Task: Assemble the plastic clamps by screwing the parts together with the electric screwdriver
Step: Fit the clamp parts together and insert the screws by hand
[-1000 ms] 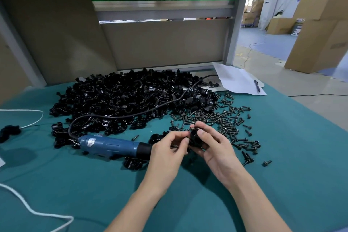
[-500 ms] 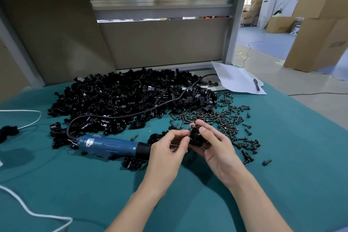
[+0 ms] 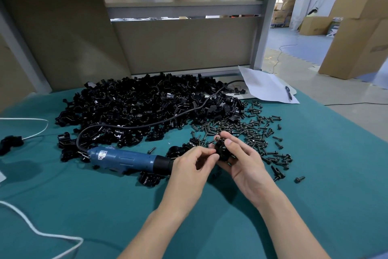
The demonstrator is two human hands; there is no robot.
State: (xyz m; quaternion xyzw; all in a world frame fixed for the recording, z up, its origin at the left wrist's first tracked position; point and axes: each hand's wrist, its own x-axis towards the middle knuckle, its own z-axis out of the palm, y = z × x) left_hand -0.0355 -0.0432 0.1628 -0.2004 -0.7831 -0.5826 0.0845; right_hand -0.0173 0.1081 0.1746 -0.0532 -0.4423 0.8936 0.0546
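Hardly any movement is recorded since the earlier frames. Electric screwdriver [image 3: 126, 158] is found lying idle on the bench [image 3: 84, 206]; driving is judged outstanding. Left hand [image 3: 189, 170] fingers are pinched on the clamp [image 3: 222, 151], gripped by the right hand [image 3: 245, 166] above the bench. Seating of its parts is obscured by fingers.

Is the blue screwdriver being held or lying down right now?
Lying down: the screwdriver rests on its side on the table; left hand and right hand hold a black clamp.
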